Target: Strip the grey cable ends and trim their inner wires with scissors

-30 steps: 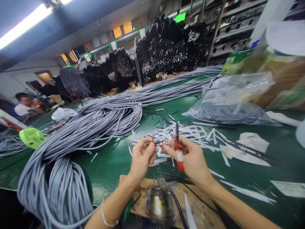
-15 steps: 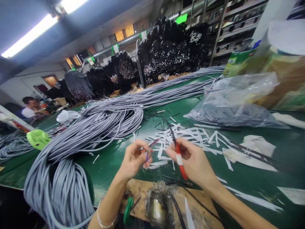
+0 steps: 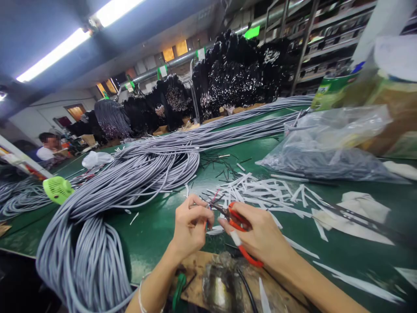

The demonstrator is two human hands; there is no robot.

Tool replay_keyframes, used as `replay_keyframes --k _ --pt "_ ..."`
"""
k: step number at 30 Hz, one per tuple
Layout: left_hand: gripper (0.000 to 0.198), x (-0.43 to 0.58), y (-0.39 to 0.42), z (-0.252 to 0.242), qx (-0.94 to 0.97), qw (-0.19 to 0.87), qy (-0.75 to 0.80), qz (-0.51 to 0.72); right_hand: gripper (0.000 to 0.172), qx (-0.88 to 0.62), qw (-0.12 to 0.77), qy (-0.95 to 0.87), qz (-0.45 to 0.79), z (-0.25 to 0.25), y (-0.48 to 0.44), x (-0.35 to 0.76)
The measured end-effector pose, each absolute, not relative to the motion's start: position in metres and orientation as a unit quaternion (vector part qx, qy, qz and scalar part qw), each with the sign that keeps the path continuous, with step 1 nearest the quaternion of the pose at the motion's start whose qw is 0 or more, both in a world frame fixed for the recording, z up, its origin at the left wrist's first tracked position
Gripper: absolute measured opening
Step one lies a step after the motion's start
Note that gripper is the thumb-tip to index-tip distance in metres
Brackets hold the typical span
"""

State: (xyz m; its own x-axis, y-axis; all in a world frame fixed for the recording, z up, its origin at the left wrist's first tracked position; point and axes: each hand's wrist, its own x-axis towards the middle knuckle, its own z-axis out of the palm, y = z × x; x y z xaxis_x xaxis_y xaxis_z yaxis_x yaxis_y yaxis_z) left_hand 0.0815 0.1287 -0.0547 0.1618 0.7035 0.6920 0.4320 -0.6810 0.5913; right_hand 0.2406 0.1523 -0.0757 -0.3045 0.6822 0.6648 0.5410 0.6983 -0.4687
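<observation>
My left hand (image 3: 193,219) pinches a few thin coloured wires (image 3: 215,201), whose ends stick out to the right of its fingertips. Red-handled scissors (image 3: 240,221) are in my right hand (image 3: 257,226), and their dark blades point left, meeting the wires beside my left fingertips. Whether the blades touch the wires is too small to tell. White paper-like strips (image 3: 260,191) lie scattered on the green table just behind both hands.
A big bundle of grey cables (image 3: 97,252) covers the left side of the green table (image 3: 153,230). A clear bag (image 3: 325,152) stands at right, near a white cloth (image 3: 365,213). Below my hands is a wooden board (image 3: 195,278). A person (image 3: 48,147) sits far left.
The scissors have turned from pointing upward to pointing left, and their blades have come to the wires at my left hand. The view has shifted slightly.
</observation>
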Motion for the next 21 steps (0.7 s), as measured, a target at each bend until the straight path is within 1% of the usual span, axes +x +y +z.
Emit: replay_keyframes --k 2,7,13,15,17,19,21 --pt "0.026 0.0834 0.1287 -0.0543 0.75 0.104 0.39 0.524 0.031 -0.391 0.434 -0.81 0.046 -0.0782 0.1521 0.242" --pt "0.027 0.0872 0.1288 -0.0554 0.747 0.09 0.399 0.524 0.029 -0.395 0.411 -0.822 -0.012 -0.0802 0.1501 0.2439" --pt "0.028 0.0894 0.1289 -0.059 0.747 0.061 0.407 0.523 0.026 -0.391 0.402 -0.827 -0.032 -0.0811 0.1489 0.2441" --pt "0.027 0.0893 0.1283 -0.0603 0.746 0.065 0.405 0.525 0.026 -0.391 0.409 -0.824 -0.034 -0.0816 0.1485 0.2432" --pt "0.021 0.0893 0.1281 -0.0615 0.723 0.126 0.414 0.538 0.029 -0.387 0.42 -0.821 -0.022 -0.0818 0.1485 0.2419" --pt "0.014 0.0902 0.1294 -0.0622 0.669 0.237 0.426 0.561 0.034 -0.387 0.43 -0.816 0.007 -0.0813 0.1498 0.2414" --pt "0.026 0.0921 0.1319 -0.0612 0.599 0.339 0.431 0.584 0.041 -0.41 0.433 -0.802 0.042 -0.0795 0.1533 0.2429"
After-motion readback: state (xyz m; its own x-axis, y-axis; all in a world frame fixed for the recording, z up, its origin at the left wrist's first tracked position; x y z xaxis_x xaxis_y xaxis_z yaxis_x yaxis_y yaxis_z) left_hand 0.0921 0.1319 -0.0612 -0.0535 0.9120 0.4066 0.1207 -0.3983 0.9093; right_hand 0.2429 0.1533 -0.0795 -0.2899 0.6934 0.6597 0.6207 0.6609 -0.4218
